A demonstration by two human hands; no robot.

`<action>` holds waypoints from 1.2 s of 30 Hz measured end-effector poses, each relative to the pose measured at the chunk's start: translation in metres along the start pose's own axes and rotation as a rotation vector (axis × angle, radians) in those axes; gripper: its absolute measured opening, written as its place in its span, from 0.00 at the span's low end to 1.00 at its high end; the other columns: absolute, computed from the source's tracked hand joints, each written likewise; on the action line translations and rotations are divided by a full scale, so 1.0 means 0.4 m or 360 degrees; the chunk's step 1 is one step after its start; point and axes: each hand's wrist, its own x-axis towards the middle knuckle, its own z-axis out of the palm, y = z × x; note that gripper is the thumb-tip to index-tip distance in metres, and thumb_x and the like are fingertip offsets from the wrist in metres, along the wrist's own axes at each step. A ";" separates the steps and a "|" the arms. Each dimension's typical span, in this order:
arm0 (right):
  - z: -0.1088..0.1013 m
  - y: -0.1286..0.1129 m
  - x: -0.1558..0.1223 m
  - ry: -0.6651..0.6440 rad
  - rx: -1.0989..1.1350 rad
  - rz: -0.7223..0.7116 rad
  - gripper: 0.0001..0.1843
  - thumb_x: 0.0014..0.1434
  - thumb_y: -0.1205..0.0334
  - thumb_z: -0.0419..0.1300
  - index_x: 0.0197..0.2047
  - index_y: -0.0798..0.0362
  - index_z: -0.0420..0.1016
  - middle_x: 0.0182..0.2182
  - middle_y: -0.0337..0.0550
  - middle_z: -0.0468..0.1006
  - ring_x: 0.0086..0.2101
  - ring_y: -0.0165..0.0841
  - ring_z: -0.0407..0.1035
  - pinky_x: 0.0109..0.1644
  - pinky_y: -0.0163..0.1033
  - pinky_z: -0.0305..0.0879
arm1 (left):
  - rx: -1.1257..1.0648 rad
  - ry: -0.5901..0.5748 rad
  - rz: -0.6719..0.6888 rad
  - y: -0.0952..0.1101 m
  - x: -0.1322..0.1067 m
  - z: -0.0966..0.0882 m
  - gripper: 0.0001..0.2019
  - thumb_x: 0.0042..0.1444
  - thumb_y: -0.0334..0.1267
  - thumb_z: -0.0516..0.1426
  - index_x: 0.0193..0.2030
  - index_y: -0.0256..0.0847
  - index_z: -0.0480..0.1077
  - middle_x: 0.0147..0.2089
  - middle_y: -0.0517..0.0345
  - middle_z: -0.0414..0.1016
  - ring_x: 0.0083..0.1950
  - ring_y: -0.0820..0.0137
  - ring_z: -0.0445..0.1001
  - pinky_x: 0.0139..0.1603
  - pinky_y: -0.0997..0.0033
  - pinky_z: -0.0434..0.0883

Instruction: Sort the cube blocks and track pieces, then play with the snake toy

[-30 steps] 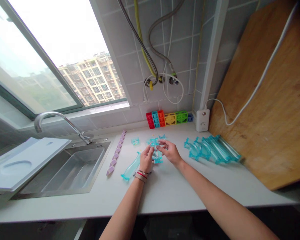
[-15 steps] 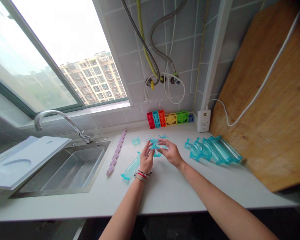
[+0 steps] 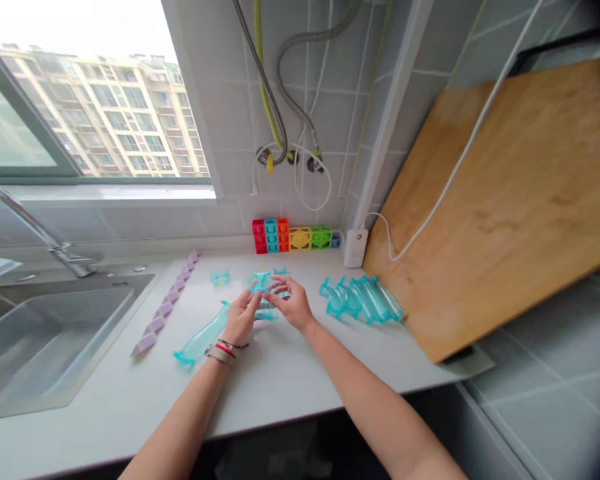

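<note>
Above the white counter, a small translucent teal plastic track piece sits between my two hands. My left hand pinches its left side, with bracelets round the wrist. My right hand has its thumb and fingers closed at the right side of the same piece. More teal pieces lie close behind and below the fingers, partly hidden by them. A long, curved teal chute lies left of my left hand. Farther back, a small teal frame piece stands on the counter.
To the right, several teal track pieces are lined up. Coloured toy blocks stand along the wall, beside a white plugged box. A row of purple pieces runs near the sink. A wooden board leans at right.
The view has swung right, so everything appears farther left. The held teal piece has tipped in my hands, showing more of its upper side.
</note>
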 end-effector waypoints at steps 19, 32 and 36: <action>0.026 0.020 -0.033 0.0034 -0.0132 0.0203 0.20 0.58 0.41 0.63 0.29 0.50 0.68 0.18 0.34 0.69 0.19 0.30 0.64 0.25 0.35 0.64 | 0.0300 0.0182 0.0210 -0.012 0.009 -0.001 0.16 0.53 0.51 0.61 0.26 0.39 0.77 0.18 0.62 0.68 0.19 0.72 0.67 0.19 0.76 0.64; 0.021 0.049 -0.057 0.0089 -0.0083 0.0247 0.22 0.60 0.45 0.62 0.47 0.53 0.68 0.20 0.31 0.73 0.14 0.26 0.59 0.15 0.31 0.58 | 0.0603 0.0197 0.0320 -0.037 0.022 -0.019 0.18 0.56 0.40 0.57 0.52 0.43 0.77 0.42 0.54 0.79 0.23 0.75 0.73 0.29 0.74 0.72; 0.017 0.047 -0.061 0.0100 -0.0094 0.0228 0.22 0.60 0.46 0.62 0.49 0.52 0.68 0.18 0.29 0.70 0.12 0.26 0.59 0.14 0.30 0.56 | 0.0645 0.0153 0.0314 -0.043 0.028 -0.023 0.18 0.55 0.40 0.57 0.51 0.42 0.79 0.43 0.53 0.81 0.26 0.72 0.77 0.31 0.73 0.73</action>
